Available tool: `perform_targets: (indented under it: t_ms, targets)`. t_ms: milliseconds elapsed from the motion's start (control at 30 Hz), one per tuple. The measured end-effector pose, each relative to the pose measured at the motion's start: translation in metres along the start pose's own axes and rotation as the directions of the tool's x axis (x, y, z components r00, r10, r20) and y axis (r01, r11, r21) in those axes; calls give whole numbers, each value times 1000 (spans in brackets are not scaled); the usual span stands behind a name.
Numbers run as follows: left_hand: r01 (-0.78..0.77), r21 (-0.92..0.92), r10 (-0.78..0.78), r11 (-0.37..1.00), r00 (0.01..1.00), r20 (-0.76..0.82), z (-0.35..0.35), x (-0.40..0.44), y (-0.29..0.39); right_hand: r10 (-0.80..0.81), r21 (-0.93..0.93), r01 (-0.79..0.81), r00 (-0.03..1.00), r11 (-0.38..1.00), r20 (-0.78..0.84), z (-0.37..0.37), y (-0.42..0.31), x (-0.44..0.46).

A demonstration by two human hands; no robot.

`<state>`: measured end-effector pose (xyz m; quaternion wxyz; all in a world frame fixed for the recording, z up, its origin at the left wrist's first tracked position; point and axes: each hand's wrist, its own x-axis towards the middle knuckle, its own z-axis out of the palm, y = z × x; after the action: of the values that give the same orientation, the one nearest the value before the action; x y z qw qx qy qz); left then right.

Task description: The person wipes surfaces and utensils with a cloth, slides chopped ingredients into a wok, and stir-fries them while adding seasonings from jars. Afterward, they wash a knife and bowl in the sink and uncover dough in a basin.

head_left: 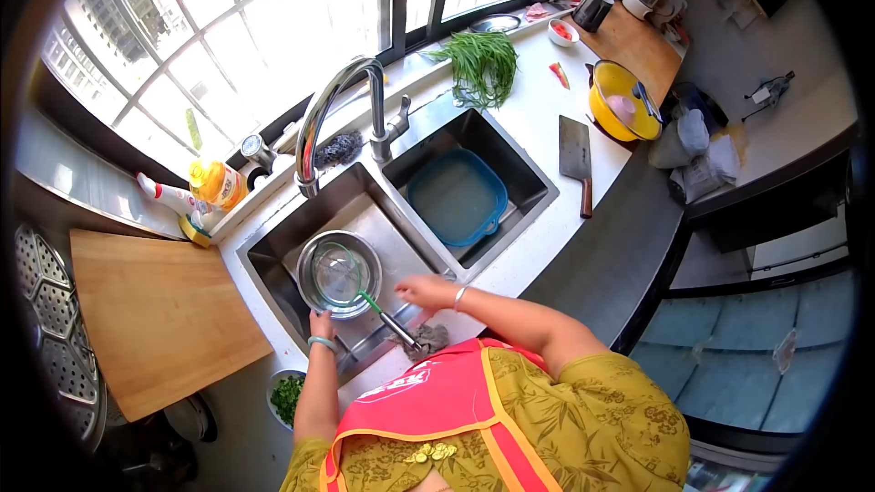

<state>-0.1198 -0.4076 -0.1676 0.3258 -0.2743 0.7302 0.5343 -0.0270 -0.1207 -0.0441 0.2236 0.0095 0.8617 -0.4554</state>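
A round stainless steel basin (304, 290) sits in the left sink bowl. A wire strainer (335, 271) rests inside it, its green and metal handle (397, 328) slanting over the sink's front edge. My left hand (321, 322) is at the basin's near rim, fingers closed on it; the fingertips are partly hidden. To the right of the basin, my right hand (427, 292) hovers over the sink near the strainer handle, fingers loosely extended and apart from the handle. A grey cloth (427, 340) lies on the front edge below this hand.
The faucet (339, 96) arches over the left bowl. A blue tub (460, 196) with cloudy water fills the right bowl. Green stalks (480, 66), a cleaver (575, 159) and a yellow basin (609, 82) are to the right. A wooden board (159, 310) and detergent bottle (217, 184) stand left.
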Motion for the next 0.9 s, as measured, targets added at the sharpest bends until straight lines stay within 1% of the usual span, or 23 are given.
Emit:
perform_targets:
  t_ms: [67, 100, 133, 167, 200, 233, 267, 300, 333, 400, 433, 467, 500, 567, 600, 633, 667, 700, 733, 767, 800, 867, 900]
  targets:
    - [-16, -21, 16, 1000, 1000, -6, 2, -18, 15, 64, 59, -51, 968, 997, -243, -43, 52, -26]
    - [-105, -24, 106, 994, 993, 51, 6, -45, 33, 130, 67, -112, 912, 991, -389, -68, 87, -44]
    - [-194, -32, 197, 980, 975, 103, 9, -62, 43, 197, 74, -186, 826, 980, -528, -97, 126, -64]
    - [-311, -11, 310, 951, 945, 100, 12, -52, 31, 247, 67, -270, 714, 960, -655, -127, 169, -87]
    - [-313, -19, 313, 950, 946, 83, 19, -63, 33, 272, 48, -367, 588, 929, -762, -157, 213, -112]
    - [-372, 15, 370, 928, 926, 75, 30, -83, 39, 281, 30, -471, 474, 882, -835, -183, 253, -137]
    - [-426, 53, 422, 903, 904, 72, 43, -102, 43, 303, 20, -627, 349, 779, -887, -205, 264, -159]
    - [-448, -8, 448, 894, 893, 44, 59, -118, 43, 497, 138, -763, 262, 632, -827, -228, 256, -176]
    - [-445, -9, 445, 895, 895, 33, 75, -133, 45, 529, 199, -784, 187, 588, -828, -233, 247, -189]
    - [-476, -82, 475, 875, 879, -39, 108, -161, 44, 644, 261, -794, 204, 550, -737, -236, 271, -194]
    - [-474, -142, 471, 869, 880, -52, 126, -170, 40, 678, 228, -794, 287, 564, -676, -237, 284, -193]
    - [-457, -168, 448, 874, 890, -87, 143, -179, 34, 642, 225, -776, 281, 590, -713, -234, 294, -191]
    - [-424, -121, 413, 898, 905, -104, 159, -191, 32, 644, 245, -770, 264, 589, -718, -234, 314, -184]
    - [-404, -70, 396, 912, 912, -105, 183, -205, 12, 540, 171, -731, 306, 661, -784, -232, 332, -180]
    - [-460, 147, 477, 876, 871, -117, 188, -192, -19, 504, 150, -690, 345, 708, -791, -232, 332, -183]
    - [-499, 352, 570, 792, 810, -134, 194, -218, -12, 511, 146, -671, 387, 727, -767, -236, 327, -185]
    - [-452, 453, 571, 768, 804, -165, 199, -219, -27, 473, 140, -634, 393, 760, -789, -237, 337, -186]
    - [-296, 648, 522, 702, 833, -185, 203, -234, -24, 480, 155, -628, 388, 763, -787, -240, 328, -186]
    - [-245, 685, 500, 686, 842, -201, 201, -234, -36, 510, 169, -658, 369, 734, -777, -241, 338, -184]
    - [-183, 720, 485, 670, 842, -237, 198, -239, -36, 518, 195, -615, 405, 764, -753, -245, 341, -185]
    - [-92, 740, 453, 666, 838, -304, 194, -241, -34, 591, 371, -496, 421, 785, -688, -249, 334, -185]
    - [-14, 711, 413, 703, 821, -393, 183, -231, -40, 693, 642, -305, 495, 704, -524, -259, 360, -188]
    - [-38, 662, 380, 748, 843, -381, 179, -220, -47, 683, 634, -302, 505, 712, -527, -263, 354, -185]
